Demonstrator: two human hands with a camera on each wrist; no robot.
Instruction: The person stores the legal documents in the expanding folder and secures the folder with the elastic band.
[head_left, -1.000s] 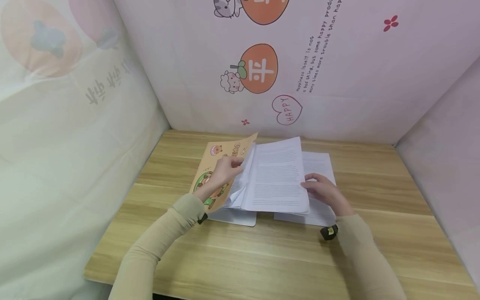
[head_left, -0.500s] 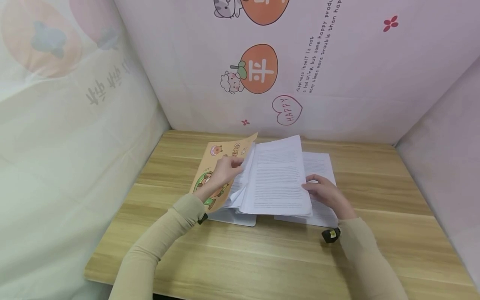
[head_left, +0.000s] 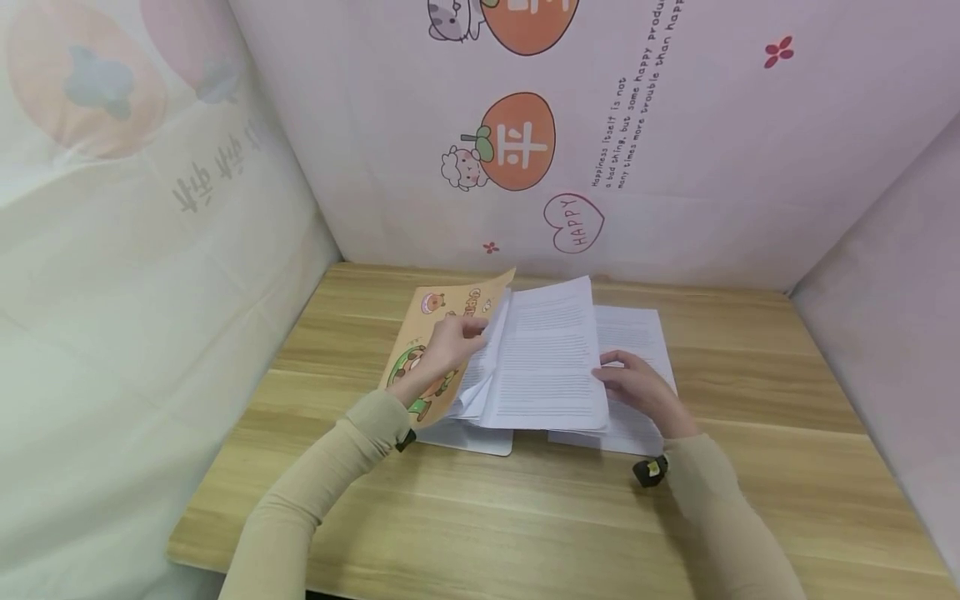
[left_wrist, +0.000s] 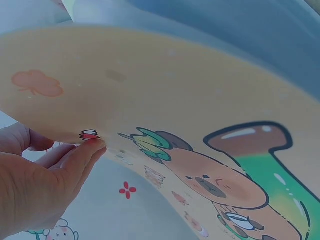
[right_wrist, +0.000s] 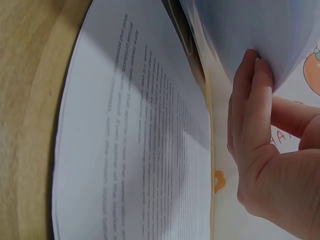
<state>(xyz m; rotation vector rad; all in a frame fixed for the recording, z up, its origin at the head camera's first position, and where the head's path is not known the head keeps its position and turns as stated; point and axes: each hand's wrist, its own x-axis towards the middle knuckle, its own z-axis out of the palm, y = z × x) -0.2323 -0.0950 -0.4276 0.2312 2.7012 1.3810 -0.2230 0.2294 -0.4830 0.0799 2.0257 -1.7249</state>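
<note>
Open book point(head_left: 546, 358) on wood-grain table point(head_left: 540, 517)

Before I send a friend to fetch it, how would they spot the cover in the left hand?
On the wooden table, find the white printed pages. To their left, the left hand holds up the cover. Unlike the pages, it is orange-tan with cartoon animals.

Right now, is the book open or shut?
Open: its printed pages show beside the orange cover, whose edge curves upward.
</note>
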